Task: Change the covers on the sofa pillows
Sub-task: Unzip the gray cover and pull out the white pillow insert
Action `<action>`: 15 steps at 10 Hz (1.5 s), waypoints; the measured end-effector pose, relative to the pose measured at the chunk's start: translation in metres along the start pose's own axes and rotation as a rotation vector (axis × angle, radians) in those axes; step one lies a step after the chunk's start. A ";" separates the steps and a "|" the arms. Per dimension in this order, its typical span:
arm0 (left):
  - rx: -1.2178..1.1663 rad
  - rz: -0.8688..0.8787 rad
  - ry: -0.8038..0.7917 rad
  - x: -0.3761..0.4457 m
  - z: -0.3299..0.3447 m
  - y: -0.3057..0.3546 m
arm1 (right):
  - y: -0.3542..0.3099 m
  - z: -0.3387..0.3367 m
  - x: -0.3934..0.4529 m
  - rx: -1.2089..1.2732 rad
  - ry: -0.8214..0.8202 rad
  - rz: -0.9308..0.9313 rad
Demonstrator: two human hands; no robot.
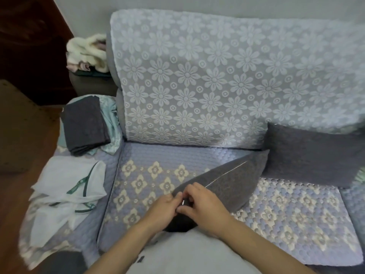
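Note:
A dark grey covered pillow (233, 175) stands on its edge on the sofa seat (286, 214), its zipper seam running up and to the right. My left hand (164, 209) pinches the cover's near corner by the zipper. Close beside it, my right hand (203, 204) pinches the fabric at the zipper end, where a small metal pull glints between the fingers. A second dark grey pillow (316, 155) leans against the backrest at the right. Folded dark grey covers (85, 125) lie stacked at the left end of the sofa.
A floral lace throw (217, 76) drapes the backrest. White fabric with green trim (67, 194) lies on the left seat, with pale teal cloth (110, 119) under the folded stack. Fluffy cream items (87, 52) sit on the armrest. Brown floor is at the left.

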State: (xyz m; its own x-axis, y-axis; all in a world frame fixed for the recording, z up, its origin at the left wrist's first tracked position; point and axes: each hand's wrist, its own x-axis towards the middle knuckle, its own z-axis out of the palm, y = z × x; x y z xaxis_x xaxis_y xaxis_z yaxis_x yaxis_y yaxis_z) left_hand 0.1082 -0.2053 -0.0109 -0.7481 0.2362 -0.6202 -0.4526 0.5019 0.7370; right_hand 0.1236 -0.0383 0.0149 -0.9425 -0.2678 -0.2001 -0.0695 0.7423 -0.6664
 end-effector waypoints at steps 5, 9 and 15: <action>0.163 0.039 -0.089 -0.012 -0.015 0.011 | -0.006 0.012 0.006 0.174 0.005 0.360; 0.426 0.050 -0.283 -0.030 -0.021 0.004 | -0.006 0.016 -0.012 -0.108 -0.170 0.143; 0.528 0.029 -0.304 -0.031 -0.025 -0.013 | -0.015 0.026 -0.014 -0.256 -0.216 -0.019</action>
State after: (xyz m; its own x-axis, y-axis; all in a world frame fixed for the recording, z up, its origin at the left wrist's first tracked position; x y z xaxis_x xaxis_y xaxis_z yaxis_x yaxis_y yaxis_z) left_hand 0.1244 -0.2400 0.0057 -0.5487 0.4440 -0.7084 -0.0740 0.8182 0.5701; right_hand 0.1460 -0.0619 0.0093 -0.8512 -0.3867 -0.3548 -0.1920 0.8587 -0.4751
